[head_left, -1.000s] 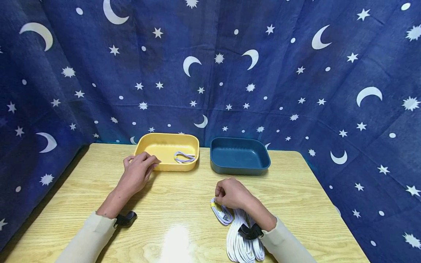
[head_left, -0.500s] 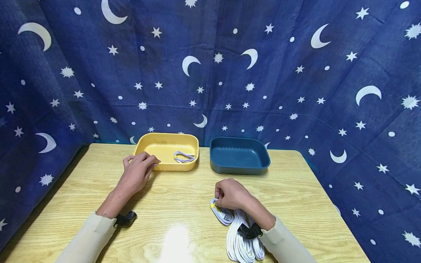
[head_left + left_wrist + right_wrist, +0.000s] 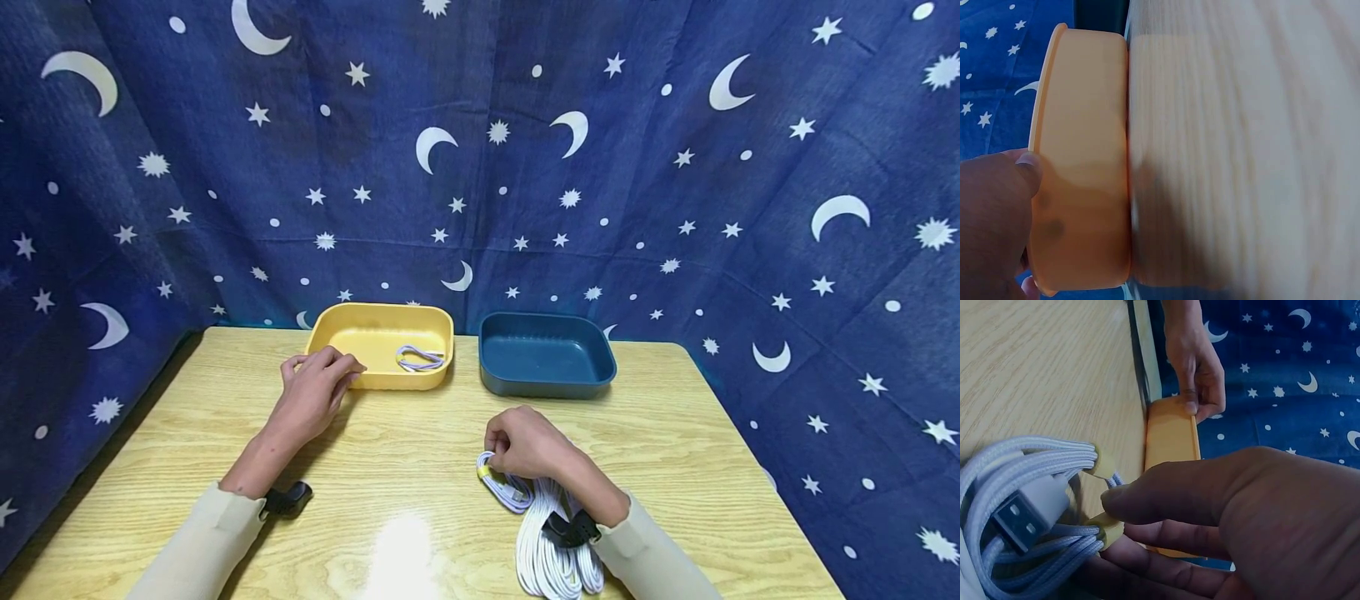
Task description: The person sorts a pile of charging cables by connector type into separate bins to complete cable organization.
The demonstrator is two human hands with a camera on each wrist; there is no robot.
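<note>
My right hand (image 3: 532,442) pinches a coiled lavender USB cable (image 3: 516,500) between thumb and fingers, near its yellow ties (image 3: 1105,464). In the right wrist view the cable's USB plug (image 3: 1029,512) sits inside the loops. Over at the left, my left hand (image 3: 315,398) grips the near left rim of a yellow bin (image 3: 393,382), its thumb on the outer wall and the other fingers partly hidden past the rim. Another small lavender cable (image 3: 426,366) lies inside that bin, on its right side.
Beside the yellow bin stands a dark blue bin (image 3: 543,388) with nothing in it. A bundle of white cables (image 3: 542,550) lies beneath my right wrist on the wooden table (image 3: 420,467). A blue star-and-moon curtain (image 3: 495,200) hangs behind.
My right hand has shifted slightly left, and the near end of the coiled USB cable with it. My left hand keeps its grip on the yellow bin.
</note>
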